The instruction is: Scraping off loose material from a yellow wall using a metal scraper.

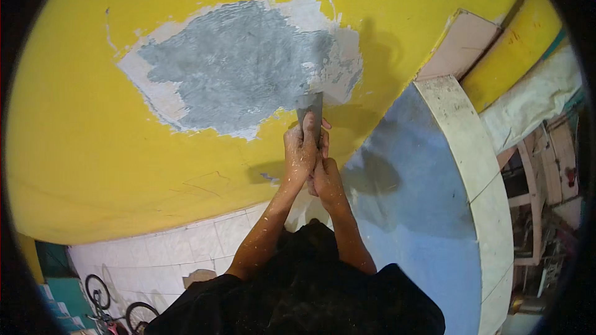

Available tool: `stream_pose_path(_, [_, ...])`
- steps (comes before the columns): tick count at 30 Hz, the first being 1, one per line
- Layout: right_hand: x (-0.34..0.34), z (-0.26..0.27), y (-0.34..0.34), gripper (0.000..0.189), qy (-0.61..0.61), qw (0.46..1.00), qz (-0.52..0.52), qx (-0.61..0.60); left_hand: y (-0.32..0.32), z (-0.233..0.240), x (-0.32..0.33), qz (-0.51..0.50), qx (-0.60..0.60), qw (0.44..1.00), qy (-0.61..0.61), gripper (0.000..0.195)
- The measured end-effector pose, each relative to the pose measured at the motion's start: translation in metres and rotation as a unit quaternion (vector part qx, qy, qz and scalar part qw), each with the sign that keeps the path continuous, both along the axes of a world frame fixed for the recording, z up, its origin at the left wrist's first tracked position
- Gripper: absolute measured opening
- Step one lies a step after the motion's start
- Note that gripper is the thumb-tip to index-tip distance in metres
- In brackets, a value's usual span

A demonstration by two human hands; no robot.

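Observation:
Both of my hands are closed around a flat grey scraper-like tool (314, 102). Its far end meets the lower right part of a grey patch (233, 60) in a yellow wall (116, 177). White and pale edges of peeled paint surround the patch. My left hand (300, 146) is nearer the blade, its thumb lying along the tool. Just below and to the right, my right hand (326, 177) grips the lower part, which the fingers mostly hide. Pale flakes and dust speckle both hands and forearms.
A blue wall section (419, 186) with a pale curved ledge (484, 177) lies to the right. Beyond it are a whitish cloth (526, 97) and a wooden frame with clutter. White floor tiles (177, 246) and a bicycle (111, 318) show at lower left, with a brown piece (200, 277) on the tiles.

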State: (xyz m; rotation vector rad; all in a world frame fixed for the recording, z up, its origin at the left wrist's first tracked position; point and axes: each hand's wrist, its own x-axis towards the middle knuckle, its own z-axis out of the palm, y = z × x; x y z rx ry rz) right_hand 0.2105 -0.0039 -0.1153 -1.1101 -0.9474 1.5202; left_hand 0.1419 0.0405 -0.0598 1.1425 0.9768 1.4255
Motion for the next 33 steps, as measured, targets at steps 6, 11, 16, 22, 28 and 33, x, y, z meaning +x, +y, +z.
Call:
stream_pose_path(6, [0.021, -0.033, 0.008, 0.051, -0.187, 0.981, -0.004, 0.049, -0.003, -0.02, 0.015, 0.054, -0.027, 0.998, 0.013, 0.045])
stream_pose_path(11, [0.026, -0.024, 0.014, 0.035, -0.213, 0.974, 0.025, 0.078, 0.0, -0.034, 0.018, 0.089, -0.027, 0.995, 0.019, 0.044])
stream_pose_path(16, [0.029, -0.046, 0.027, 0.031, -0.209, 0.957, 0.021, 0.201, 0.003, -0.039, 0.019, 0.101, -0.002, 0.994, 0.047, 0.051])
stream_pose_path(22, [0.024, -0.045, 0.036, 0.037, -0.2, 0.956, -0.03, 0.212, 0.011, -0.014, 0.023, 0.079, -0.023, 0.996, 0.023, 0.048])
stream_pose_path(28, [0.026, 0.009, 0.033, 0.031, -0.25, 0.95, 0.022, 0.185, 0.014, -0.006, 0.017, 0.099, -0.005, 0.993, 0.063, 0.05])
stream_pose_path(33, [0.031, -0.007, 0.036, 0.025, -0.197, 0.958, 0.005, 0.207, 0.014, 0.003, 0.025, 0.089, -0.017, 0.996, -0.013, 0.054])
